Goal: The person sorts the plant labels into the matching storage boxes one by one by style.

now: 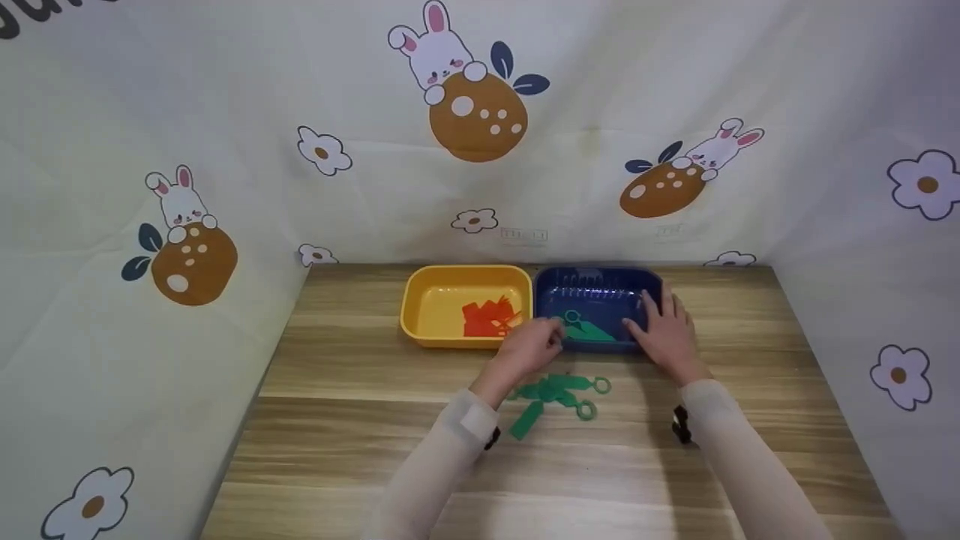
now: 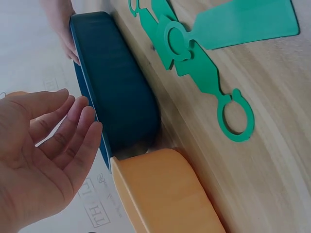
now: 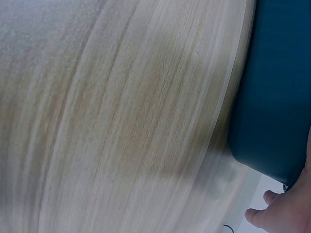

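My left hand hovers at the front left corner of a dark blue tray. Its fingers are relaxed and slightly bent, and the left wrist view shows nothing held between them. At the tray's right end, my right hand rests over the rim with fingers spread, the thumb reaching inside. Green pieces, one with a ring end, lie in the tray's front left part. Just in front of the trays, several flat green tags with ring ends overlap in a loose pile on the table.
A yellow tray stands against the left end of the blue one, with orange-red flat pieces inside. The wooden table meets a printed cloth backdrop behind the trays, and cloth also borders both sides.
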A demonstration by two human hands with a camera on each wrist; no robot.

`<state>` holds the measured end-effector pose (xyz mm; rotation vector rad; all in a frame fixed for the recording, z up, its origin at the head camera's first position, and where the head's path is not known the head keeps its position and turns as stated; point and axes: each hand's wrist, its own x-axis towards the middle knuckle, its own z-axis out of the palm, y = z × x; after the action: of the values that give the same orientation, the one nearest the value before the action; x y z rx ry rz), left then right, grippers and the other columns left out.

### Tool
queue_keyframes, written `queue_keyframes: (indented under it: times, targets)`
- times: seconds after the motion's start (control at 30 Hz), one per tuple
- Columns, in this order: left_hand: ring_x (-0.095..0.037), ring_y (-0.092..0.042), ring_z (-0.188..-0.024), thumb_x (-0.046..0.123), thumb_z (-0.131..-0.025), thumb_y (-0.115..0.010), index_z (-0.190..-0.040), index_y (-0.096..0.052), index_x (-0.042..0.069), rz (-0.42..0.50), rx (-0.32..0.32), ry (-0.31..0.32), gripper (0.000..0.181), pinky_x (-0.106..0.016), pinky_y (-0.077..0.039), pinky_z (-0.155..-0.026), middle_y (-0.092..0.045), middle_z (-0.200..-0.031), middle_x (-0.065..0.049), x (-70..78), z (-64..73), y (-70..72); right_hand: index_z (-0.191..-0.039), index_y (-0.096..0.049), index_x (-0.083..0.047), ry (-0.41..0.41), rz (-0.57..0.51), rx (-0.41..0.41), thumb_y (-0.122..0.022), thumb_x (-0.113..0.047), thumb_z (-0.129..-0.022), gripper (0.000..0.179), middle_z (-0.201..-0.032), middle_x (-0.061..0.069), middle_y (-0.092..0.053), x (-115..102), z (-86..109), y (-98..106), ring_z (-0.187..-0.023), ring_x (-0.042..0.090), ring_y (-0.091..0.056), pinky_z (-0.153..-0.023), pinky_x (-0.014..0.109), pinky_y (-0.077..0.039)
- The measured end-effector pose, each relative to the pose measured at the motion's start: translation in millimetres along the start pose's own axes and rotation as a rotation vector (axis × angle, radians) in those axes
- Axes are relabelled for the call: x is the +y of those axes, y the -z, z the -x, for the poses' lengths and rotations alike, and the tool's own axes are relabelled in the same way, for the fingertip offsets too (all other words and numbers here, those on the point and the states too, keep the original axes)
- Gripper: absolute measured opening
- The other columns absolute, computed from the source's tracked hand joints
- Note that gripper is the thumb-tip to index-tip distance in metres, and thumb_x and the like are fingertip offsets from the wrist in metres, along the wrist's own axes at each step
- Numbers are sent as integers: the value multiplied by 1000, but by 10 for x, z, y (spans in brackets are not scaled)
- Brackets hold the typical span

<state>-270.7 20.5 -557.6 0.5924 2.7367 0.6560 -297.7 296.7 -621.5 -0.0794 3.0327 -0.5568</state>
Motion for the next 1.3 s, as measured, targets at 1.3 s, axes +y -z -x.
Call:
queue_keyframes:
  times: [1.3]
  targets:
    - [-13,-53,-74,28,-91,-73,-111,-70,13,41,-174,139,25,-25,-47,-67,-64,-87,2,-255,435,-391,-157,-22,-2,-11,-2,-13,-45,-52,-100,79,-164,30,4,-18,-2,26,-146,57,-13,-116,70,-17]
